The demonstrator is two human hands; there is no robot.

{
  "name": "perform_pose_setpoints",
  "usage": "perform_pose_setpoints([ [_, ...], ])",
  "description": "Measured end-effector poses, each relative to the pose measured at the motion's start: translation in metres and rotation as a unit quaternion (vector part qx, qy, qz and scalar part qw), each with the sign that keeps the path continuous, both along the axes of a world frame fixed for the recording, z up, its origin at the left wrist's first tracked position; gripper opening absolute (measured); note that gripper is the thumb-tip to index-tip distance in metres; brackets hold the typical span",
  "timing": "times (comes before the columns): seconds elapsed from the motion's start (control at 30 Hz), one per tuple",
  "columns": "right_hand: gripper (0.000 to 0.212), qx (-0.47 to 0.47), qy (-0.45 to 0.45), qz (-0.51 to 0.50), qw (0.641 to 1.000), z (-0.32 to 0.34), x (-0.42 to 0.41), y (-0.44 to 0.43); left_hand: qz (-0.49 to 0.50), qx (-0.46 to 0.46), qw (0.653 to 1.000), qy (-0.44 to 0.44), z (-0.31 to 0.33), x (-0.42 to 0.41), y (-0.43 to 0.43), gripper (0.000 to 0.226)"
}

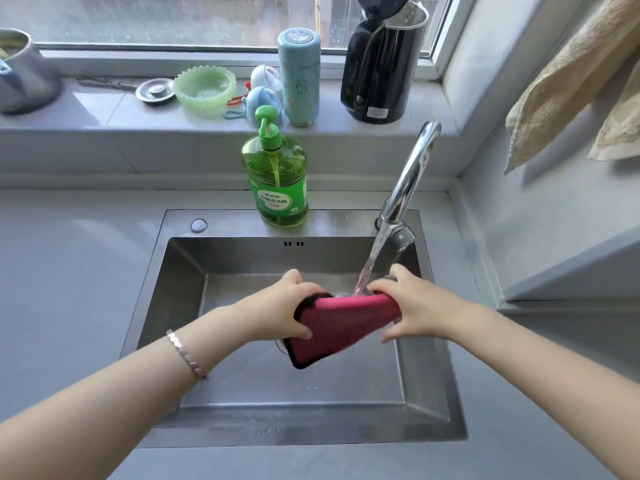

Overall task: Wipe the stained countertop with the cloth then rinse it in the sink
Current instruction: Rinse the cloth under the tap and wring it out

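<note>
A red cloth [341, 323] with a dark edge is held over the steel sink [166, 282]. My left hand [284, 306] grips its left end and my right hand [412, 306] grips its right end. Water runs from the chrome tap [412, 171] onto the cloth's top edge between my hands. The grey countertop [69, 289] lies around the sink; I see no stain on it from here.
A green dish soap bottle [275, 178] stands on the sink's back rim. On the windowsill sit a teal flask [299, 76], a black kettle [381, 64], a green bowl [205, 88] and a sink plug [156, 91]. Beige towels [571, 81] hang at the right wall.
</note>
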State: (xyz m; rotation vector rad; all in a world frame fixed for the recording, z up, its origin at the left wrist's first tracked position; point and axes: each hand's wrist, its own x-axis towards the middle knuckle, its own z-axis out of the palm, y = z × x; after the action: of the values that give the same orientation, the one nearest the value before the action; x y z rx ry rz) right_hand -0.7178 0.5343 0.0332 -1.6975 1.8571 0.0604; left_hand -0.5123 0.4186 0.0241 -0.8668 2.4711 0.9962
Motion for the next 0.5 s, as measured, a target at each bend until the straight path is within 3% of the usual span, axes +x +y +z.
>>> perform_pose_setpoints([
  [0.07, 0.025, -0.019, 0.069, 0.033, 0.997, -0.010, -0.003, 0.001, -0.071, -0.074, 0.994, -0.034, -0.004, -0.002, 0.000, 0.035],
  [0.13, 0.008, -0.031, 0.047, -0.015, 0.998, -0.017, -0.010, 0.000, -0.033, -0.074, 0.997, 0.007, -0.005, -0.005, -0.001, 0.010],
  [0.2, 0.012, -0.005, -0.054, -0.125, 0.991, -0.020, -0.021, -0.002, 0.103, 0.021, 0.993, 0.050, -0.007, -0.004, -0.003, 0.013],
  [0.23, 0.017, 0.016, -0.146, -0.197, 0.969, -0.021, -0.026, -0.001, 0.188, 0.103, 0.974, 0.073, -0.009, -0.003, -0.002, 0.015],
  [0.33, 0.017, 0.070, -0.381, -0.376, 0.842, -0.028, -0.018, 0.005, 0.390, 0.279, 0.869, 0.125, -0.020, -0.007, 0.009, 0.025],
  [0.5, 0.028, -0.002, -0.527, -0.542, 0.654, -0.040, 0.012, 0.000, 0.585, 0.445, 0.648, 0.198, -0.019, -0.034, 0.027, 0.017],
])
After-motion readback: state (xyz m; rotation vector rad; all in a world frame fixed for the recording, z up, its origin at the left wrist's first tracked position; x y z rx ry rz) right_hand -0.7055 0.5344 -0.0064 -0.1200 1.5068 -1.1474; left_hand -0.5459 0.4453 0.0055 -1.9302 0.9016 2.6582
